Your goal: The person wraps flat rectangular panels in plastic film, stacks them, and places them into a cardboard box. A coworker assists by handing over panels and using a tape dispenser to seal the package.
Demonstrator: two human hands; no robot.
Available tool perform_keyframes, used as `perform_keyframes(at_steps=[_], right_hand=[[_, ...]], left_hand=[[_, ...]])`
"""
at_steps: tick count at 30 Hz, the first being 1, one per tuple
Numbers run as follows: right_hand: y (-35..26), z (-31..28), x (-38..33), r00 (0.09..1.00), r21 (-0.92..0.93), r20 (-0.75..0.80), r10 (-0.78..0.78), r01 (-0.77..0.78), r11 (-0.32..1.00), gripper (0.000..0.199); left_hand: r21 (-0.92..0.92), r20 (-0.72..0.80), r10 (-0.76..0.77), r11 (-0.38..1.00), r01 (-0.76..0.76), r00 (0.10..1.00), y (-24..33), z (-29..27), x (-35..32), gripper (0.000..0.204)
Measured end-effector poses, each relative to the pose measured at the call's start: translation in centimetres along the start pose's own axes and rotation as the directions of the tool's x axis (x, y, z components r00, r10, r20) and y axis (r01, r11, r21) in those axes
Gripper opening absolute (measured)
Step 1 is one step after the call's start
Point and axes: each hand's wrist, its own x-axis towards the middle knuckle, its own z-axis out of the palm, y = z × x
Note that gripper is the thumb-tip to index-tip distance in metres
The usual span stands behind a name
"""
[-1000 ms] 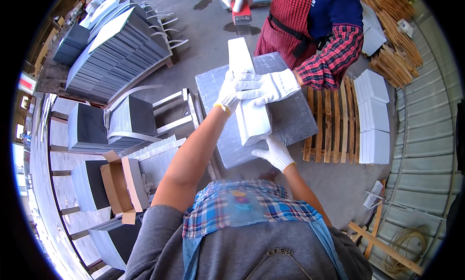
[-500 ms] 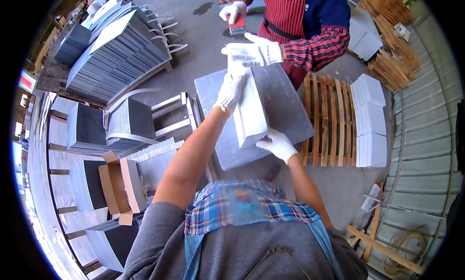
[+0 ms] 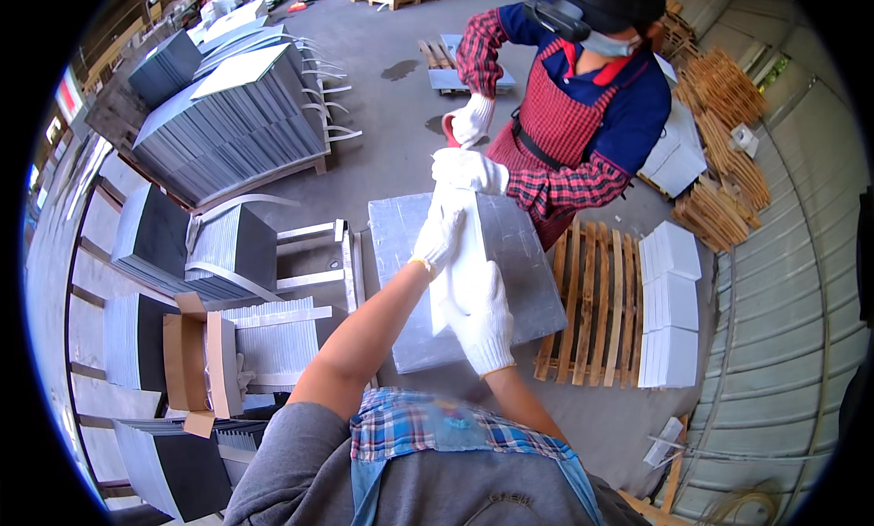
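Observation:
A long white wrapped package (image 3: 471, 232) lies on a grey slab-like tabletop (image 3: 523, 280) in front of me. My gloved left hand (image 3: 441, 233) holds its left side toward the far end, fingers pressed against the wrap. My gloved right hand (image 3: 482, 321) grips the near end from above, covering much of it. Across from me, a co-worker's gloved hand (image 3: 469, 171) rests on the package's far end, just beyond my left fingers. The co-worker's other hand (image 3: 472, 120) holds a red-handled tape dispenser (image 3: 448, 130), partly hidden.
Strapped stacks of grey tiles (image 3: 232, 116) stand at the far left. Nearer on the left are more tile stacks (image 3: 241, 244) and an open cardboard box (image 3: 187, 362). A wooden pallet (image 3: 596, 307) with white packages (image 3: 669, 307) lies to the right.
My right hand has moved from the near corner onto the package's near end. The co-worker's flat hand has come down on the far end, and the tape dispenser has turned. My view has tilted up.

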Motion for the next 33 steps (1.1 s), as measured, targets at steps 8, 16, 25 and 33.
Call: perform_keyframes(at_steps=[8, 16, 25, 33], right_hand=[[-3.4, -1.5, 0.5, 0.969, -0.050, 0.158, 0.193, -0.187, 0.981, 0.089], [-2.2, -2.1, 0.3, 0.965, -0.074, 0.135, 0.225, -0.216, 0.974, 0.089], [-3.3, -2.3, 0.9, 0.941, -0.141, 0.233, 0.246, -0.218, 0.966, 0.092], [-1.0, -2.8, 0.6, 0.949, -0.115, 0.187, 0.252, -0.234, 0.965, 0.101]], left_hand=[[0.617, 0.358, 0.682, 0.339, -0.710, 0.637, 7.6, -2.2, -5.6, 0.037], [0.376, 0.766, 0.468, 0.231, -0.898, 0.441, 5.0, -0.5, 2.0, 0.031], [0.319, 0.540, 0.701, 0.342, -0.884, 0.466, 4.2, -2.5, 4.1, 0.023], [-0.035, -0.315, -0.571, 0.805, 0.592, 0.758, -6.8, -2.7, -8.1, 0.061]])
